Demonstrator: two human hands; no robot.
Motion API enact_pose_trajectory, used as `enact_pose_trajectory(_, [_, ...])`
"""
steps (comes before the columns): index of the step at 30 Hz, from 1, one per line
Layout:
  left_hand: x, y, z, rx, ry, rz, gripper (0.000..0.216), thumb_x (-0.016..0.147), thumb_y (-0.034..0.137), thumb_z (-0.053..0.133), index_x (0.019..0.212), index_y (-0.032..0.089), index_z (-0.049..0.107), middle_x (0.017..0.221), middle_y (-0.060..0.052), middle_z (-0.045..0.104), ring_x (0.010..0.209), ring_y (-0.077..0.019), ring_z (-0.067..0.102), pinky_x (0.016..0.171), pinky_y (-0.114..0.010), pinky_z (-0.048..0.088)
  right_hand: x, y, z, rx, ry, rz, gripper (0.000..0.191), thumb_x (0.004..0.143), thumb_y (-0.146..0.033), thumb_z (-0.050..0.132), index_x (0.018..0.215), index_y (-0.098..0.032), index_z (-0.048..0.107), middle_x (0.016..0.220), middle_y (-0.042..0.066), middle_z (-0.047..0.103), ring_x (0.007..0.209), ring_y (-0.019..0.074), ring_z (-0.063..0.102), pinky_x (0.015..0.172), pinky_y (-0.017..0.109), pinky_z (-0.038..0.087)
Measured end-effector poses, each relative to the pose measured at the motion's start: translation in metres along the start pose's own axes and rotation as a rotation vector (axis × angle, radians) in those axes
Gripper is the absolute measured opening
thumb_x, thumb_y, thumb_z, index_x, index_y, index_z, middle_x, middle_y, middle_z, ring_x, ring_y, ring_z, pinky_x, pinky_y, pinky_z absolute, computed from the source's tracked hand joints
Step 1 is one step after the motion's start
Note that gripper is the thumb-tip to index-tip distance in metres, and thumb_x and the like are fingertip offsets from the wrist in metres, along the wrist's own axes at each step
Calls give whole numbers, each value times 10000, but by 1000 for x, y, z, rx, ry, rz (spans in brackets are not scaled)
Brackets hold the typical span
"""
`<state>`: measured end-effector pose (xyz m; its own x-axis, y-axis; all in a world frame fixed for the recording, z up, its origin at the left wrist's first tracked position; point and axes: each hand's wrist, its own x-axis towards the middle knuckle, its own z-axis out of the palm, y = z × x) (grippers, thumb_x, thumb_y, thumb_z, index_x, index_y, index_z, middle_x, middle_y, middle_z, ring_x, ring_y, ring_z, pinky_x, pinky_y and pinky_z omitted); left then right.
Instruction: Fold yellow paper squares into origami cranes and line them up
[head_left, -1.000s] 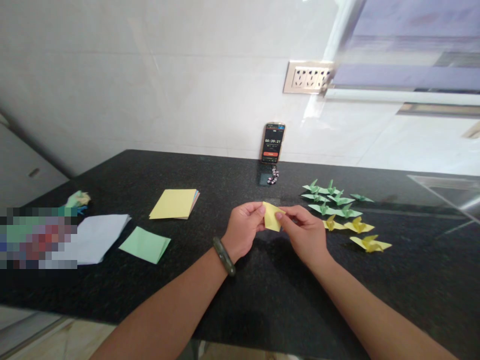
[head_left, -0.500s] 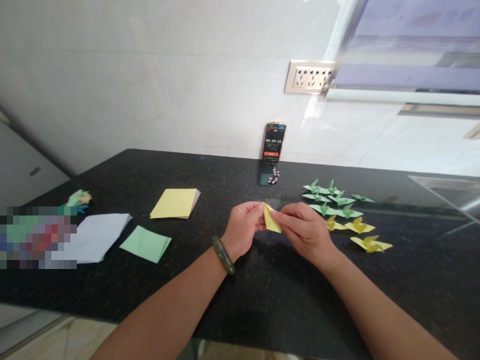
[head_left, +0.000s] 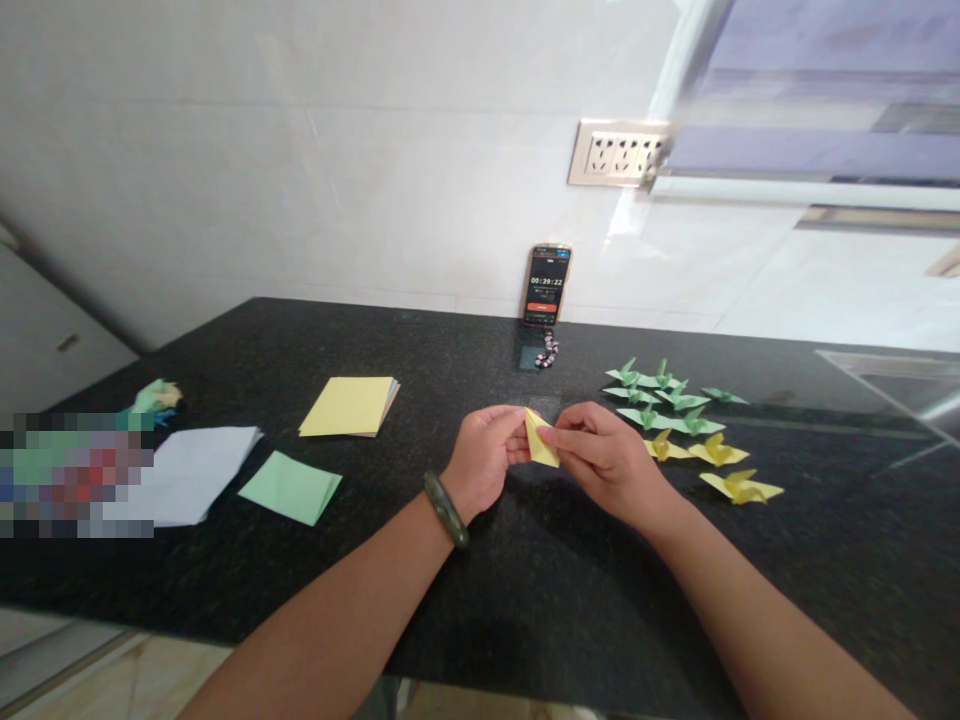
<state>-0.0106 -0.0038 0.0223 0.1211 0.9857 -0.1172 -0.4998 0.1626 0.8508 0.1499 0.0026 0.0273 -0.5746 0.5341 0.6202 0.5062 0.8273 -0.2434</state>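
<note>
At 5 o'clock from centre, left hand [head_left: 482, 452] and right hand [head_left: 611, 455] pinch yellow paper [head_left: 538, 448], fingers [head_left: 552, 436] closed; likely mid-fold, crease too small to read; next calls for firm pressing.

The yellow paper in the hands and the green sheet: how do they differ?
The yellow paper is held by the left hand and right hand; the green sheet lies on the counter. The yellow paper is narrow and tapering, the green sheet broad and four-sided. The yellow paper looks smaller than the green sheet. Both are paper.
</note>
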Motion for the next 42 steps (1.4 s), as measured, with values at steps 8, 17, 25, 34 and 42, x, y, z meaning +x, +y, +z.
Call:
enact_pose_trajectory(8, [2,-5,-1,93,51,77,298,602,383,721,652,108,618,572,-18,609,505,-104,559,528,-247,467,0,-3,2,-4,-67,41,212,855,-206,488,975,-209,663,812,60,537,716,140,499,604,263,409])
enact_pose_trajectory(17, [2,-6,-1,147,121,115,239,600,330,724,664,111,651,591,-19,622,553,-119,571,574,-270,478,3,-9,6,232,99,482,251,864,-331,458,752,-162,604,666,22,564,621,128,516,577,252,413])
enact_pose_trajectory(25, [1,-10,-2,198,75,114,193,615,310,702,652,125,664,587,-12,608,537,-107,535,554,-256,447,3,-13,18,357,-35,593,257,799,-363,530,641,-162,553,589,-4,532,546,108,469,510,222,365])
enact_pose_trajectory(34, [1,-6,1,138,133,122,268,604,373,704,633,119,623,576,-4,574,521,-103,516,524,-256,452,4,-13,11,622,-113,628,233,825,-338,484,772,-140,593,571,-3,545,516,109,514,501,224,425])
enact_pose_trajectory(42, [1,-5,-2,414,79,206,260,658,379,669,611,137,587,515,16,541,464,-83,463,457,-208,361,2,-10,12,672,-94,730,212,775,-331,530,668,-149,553,562,-15,524,473,92,492,453,213,425])
